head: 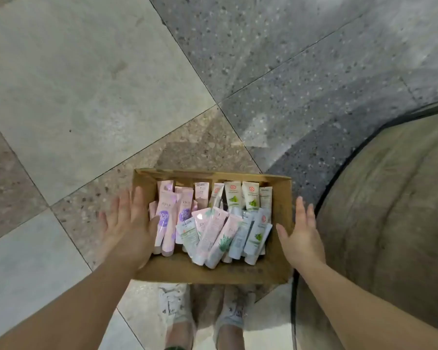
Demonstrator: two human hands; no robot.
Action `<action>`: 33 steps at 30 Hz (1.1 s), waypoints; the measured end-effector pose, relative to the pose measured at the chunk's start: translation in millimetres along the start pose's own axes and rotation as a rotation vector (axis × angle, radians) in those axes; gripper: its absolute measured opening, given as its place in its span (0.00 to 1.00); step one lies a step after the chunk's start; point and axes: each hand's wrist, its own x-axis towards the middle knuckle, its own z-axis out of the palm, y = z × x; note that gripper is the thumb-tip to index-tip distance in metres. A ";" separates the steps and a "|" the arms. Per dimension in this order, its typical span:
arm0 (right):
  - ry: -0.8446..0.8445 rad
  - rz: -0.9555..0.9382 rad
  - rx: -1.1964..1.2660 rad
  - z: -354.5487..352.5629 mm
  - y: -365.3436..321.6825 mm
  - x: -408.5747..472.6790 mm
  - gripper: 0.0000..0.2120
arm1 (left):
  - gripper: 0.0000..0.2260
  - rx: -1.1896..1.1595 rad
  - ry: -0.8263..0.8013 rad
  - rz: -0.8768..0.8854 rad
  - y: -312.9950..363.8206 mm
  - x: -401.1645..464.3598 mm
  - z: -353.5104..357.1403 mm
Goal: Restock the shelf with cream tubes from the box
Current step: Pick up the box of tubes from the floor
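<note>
An open cardboard box [280,203] sits on the tiled floor in front of my feet. It holds several cream tubes: pink and purple ones [165,215] on the left, pale green and white ones [253,231] on the right. My left hand [129,228] is spread flat over the box's left wall, fingers straight, thumb reaching over the edge toward the pink tubes. My right hand [300,236] hovers at the box's right wall with fingers straight and apart. Neither hand holds anything. No shelf is in view.
Grey and speckled floor tiles [91,84] stretch ahead and to the left. A large rounded brownish object with a dark rim [390,210] stands close on the right of the box. My white shoes [177,306] are just below the box.
</note>
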 end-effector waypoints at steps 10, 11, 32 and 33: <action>-0.096 0.343 0.197 56.5 24.9 53.1 0.28 | 0.27 -0.413 -0.174 -0.473 -35.2 34.0 65.9; -0.103 0.337 0.195 58.9 28.0 55.2 0.25 | 0.21 -0.380 -0.188 -0.468 -38.3 35.6 69.5; 0.292 -0.050 0.095 -290.8 -104.3 -80.2 0.12 | 0.09 -0.285 0.071 -0.132 33.8 -30.1 -317.9; 0.332 -0.066 0.104 -321.3 -117.1 -91.4 0.12 | 0.09 -0.292 0.111 -0.106 43.4 -34.0 -351.8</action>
